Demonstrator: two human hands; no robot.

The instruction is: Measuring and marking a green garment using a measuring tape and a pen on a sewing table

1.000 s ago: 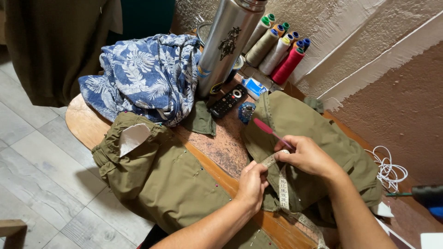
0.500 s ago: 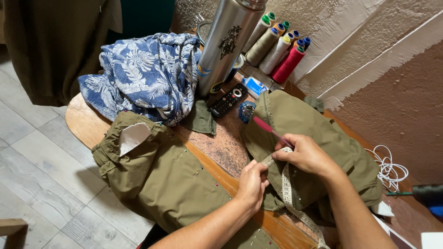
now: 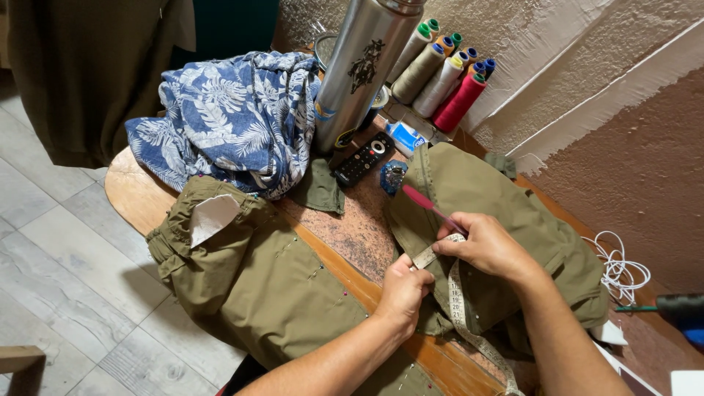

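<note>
Two hands (image 3: 405,287) (image 3: 484,243), beige measuring tape (image 3: 456,293), olive garment (image 3: 506,213)

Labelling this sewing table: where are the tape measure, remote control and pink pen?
tape measure (image 3: 455,293), head view, strip below the right hand.
remote control (image 3: 365,158), head view, middle of body.
pink pen (image 3: 425,202), head view, barrel.

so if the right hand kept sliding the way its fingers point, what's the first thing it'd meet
The right hand points left along the measuring tape, toward the left hand. It would most likely meet the left hand's fingertips first, pinching the tape on the olive garment; depth is hard to judge.
</note>
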